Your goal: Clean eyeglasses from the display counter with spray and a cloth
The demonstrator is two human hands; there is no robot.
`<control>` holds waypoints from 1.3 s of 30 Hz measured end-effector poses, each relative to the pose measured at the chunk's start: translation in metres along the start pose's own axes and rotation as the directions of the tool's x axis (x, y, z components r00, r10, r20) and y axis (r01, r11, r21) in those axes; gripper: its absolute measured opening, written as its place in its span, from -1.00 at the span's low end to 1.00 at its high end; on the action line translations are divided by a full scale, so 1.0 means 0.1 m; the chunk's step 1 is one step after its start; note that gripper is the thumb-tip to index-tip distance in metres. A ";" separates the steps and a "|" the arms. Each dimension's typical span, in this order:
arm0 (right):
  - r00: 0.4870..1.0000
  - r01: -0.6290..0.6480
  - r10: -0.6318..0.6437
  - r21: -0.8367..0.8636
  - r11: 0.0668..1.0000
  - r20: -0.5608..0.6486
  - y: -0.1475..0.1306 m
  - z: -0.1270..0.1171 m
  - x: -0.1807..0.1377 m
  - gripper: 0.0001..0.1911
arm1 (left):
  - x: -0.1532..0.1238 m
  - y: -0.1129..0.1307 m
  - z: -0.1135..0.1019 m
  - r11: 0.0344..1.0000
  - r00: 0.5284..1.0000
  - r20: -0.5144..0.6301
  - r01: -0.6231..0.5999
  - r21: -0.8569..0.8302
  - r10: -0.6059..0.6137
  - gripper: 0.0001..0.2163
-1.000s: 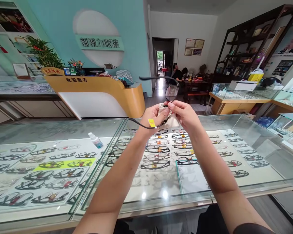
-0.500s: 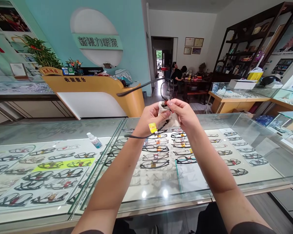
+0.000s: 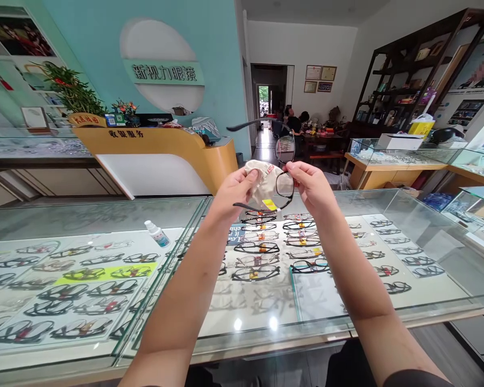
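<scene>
My left hand (image 3: 234, 189) pinches a cream cleaning cloth (image 3: 264, 181) above the glass counter. My right hand (image 3: 311, 185) grips a pair of black-framed glasses (image 3: 285, 171) at the bridge, with one lens above the fingers and the other below. One temple arm points left and up; the other, with a yellow tag (image 3: 270, 204), sticks out left under the cloth. The cloth lies against the lower lens.
A glass display counter (image 3: 105, 344) filled with several rows of eyeglass frames spans the foreground. A small spray bottle (image 3: 157, 233) lies on it at the left. Behind stand a yellow reception desk (image 3: 161, 156), more display cases and dark shelves (image 3: 407, 80). People sit at a far table.
The hands have drawn slightly apart and the glasses have turned. The cloth now sits bunched in my left hand, and the yellow tag has shifted right, below the cloth.
</scene>
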State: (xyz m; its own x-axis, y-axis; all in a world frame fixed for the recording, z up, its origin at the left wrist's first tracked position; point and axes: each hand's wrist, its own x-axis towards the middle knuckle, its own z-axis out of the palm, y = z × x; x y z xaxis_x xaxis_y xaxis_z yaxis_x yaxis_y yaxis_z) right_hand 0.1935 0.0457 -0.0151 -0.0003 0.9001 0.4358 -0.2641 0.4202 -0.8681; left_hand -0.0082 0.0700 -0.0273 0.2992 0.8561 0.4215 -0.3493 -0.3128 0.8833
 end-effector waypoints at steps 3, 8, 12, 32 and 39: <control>0.995 -0.021 0.027 -0.074 0.997 0.092 -0.04 0.00 -0.03 -0.57 | 0.00 0.07 -0.05 0.998 0.997 -0.042 -0.060 -0.003 0.060 -0.51; 0.973 -0.103 0.122 -0.106 0.989 0.198 0.01 0.10 -0.07 -0.58 | -0.03 0.11 0.01 0.995 0.995 -0.010 -0.096 0.019 0.096 -0.59; 0.963 -0.152 0.167 -0.086 0.985 0.210 0.07 0.10 -0.05 -0.56 | -0.04 0.07 0.06 0.994 0.992 0.059 -0.112 0.007 0.111 -0.59; 0.934 -0.284 0.269 0.030 0.958 0.233 0.04 0.19 -0.12 -0.50 | -0.04 0.14 -0.11 0.996 0.993 0.104 -0.055 0.074 0.048 -0.55; 0.927 -0.286 0.257 0.071 0.956 0.272 0.08 0.30 -0.14 -0.44 | -0.03 0.02 0.08 0.948 0.951 -0.110 -0.270 0.168 0.290 -0.55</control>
State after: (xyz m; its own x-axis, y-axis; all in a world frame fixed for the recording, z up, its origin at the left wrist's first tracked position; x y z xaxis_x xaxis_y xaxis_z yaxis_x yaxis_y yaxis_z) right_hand 0.1626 0.0334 -0.0212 -0.3305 0.9113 0.2454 -0.3206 0.1361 -0.9374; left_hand -0.0023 0.0632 -0.0254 0.0853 0.7682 0.6346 -0.2627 -0.5970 0.7580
